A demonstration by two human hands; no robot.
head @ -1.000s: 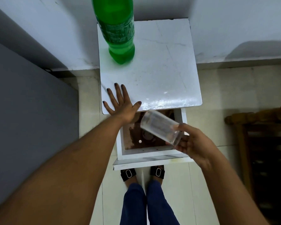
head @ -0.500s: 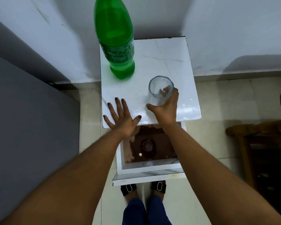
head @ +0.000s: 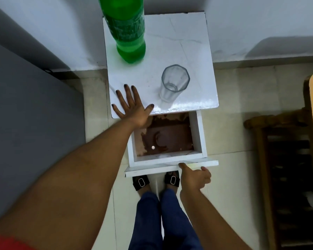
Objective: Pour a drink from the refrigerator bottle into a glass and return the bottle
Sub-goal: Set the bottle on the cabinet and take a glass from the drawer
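Bottle (head: 129,31), glass (head: 173,83) on stand (head: 188,51)

A room in a home, seen from above. A small white bedside-style cabinet (head: 193,51) stands against pale painted walls (head: 260,20) on a cream tiled floor (head: 229,123), its worn drawer (head: 200,134) pulled open. A green soft drink bottle (head: 128,33) and a drinking glass (head: 173,83) stand on top. Dark wooden furniture (head: 282,159) sits to the right, and the person wears sandals (head: 140,182).
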